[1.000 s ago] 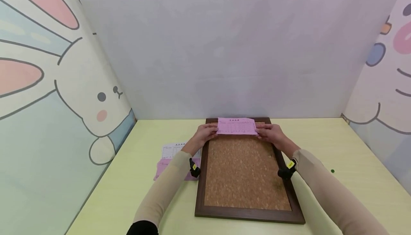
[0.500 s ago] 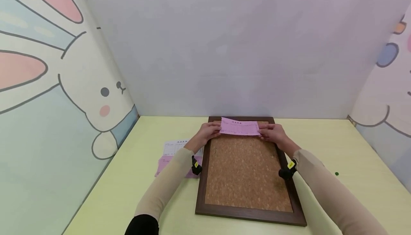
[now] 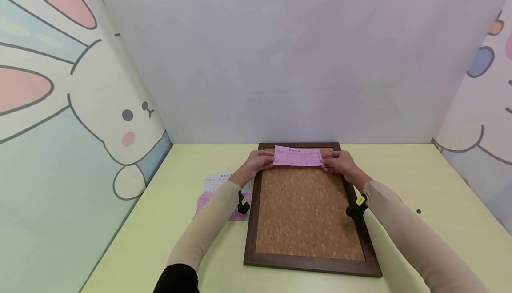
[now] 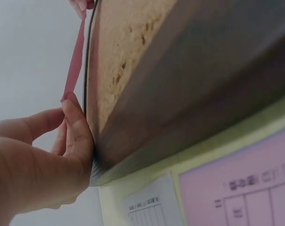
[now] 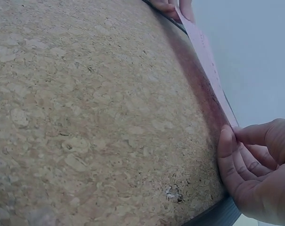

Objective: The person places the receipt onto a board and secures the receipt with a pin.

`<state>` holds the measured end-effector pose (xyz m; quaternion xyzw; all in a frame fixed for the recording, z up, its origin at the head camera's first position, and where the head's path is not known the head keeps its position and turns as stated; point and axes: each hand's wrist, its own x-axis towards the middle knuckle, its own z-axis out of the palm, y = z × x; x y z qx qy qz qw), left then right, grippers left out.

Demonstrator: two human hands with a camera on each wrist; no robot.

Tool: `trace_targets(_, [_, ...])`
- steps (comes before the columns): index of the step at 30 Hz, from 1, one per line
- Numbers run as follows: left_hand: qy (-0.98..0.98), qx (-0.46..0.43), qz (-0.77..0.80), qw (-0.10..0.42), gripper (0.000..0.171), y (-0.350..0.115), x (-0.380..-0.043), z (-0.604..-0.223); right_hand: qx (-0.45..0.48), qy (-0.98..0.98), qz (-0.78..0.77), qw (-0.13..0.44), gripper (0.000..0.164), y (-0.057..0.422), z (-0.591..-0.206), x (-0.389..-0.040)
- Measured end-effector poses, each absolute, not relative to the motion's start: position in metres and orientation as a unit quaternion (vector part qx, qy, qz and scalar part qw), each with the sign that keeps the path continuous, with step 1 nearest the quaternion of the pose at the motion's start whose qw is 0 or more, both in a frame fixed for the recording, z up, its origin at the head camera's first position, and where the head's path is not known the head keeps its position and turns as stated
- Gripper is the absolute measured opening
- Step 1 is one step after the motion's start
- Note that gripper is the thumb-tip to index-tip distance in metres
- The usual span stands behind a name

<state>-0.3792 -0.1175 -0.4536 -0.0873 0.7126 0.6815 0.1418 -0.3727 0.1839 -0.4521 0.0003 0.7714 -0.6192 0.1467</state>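
Note:
A small pink paper slip (image 3: 298,156) printed with a table stretches between both hands over the far end of a cork board (image 3: 308,213) in a brown frame. My left hand (image 3: 257,162) pinches the slip's left edge between thumb and fingers, above the frame's left side. At the other edge, the thumb and fingertips of my right hand (image 3: 340,164) pinch the paper. In the right wrist view the slip (image 5: 208,70) stands tilted close over the cork. The left wrist view shows it nearly edge-on.
Left of the board, partly behind the left forearm, a white printed sheet (image 3: 214,182) and a pink one (image 3: 204,200) lie on the pale yellow table (image 3: 156,239). A small green item (image 3: 418,211) lies to the right. A grey wall (image 3: 296,62) rises behind the board.
The head view has shifted slightly. Both hands keep hold of the pink slip over the far end of the board, and its curve has changed a little.

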Motion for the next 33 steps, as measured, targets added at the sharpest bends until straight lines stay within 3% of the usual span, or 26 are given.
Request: trace_targets(33, [0.777,-0.038,0.611,0.148,0.034,-0.1103,-0.3836,-0.4556,0.000,0.779,-0.604,0.169,0.045,0.1906,-0.4468,-0.3743])
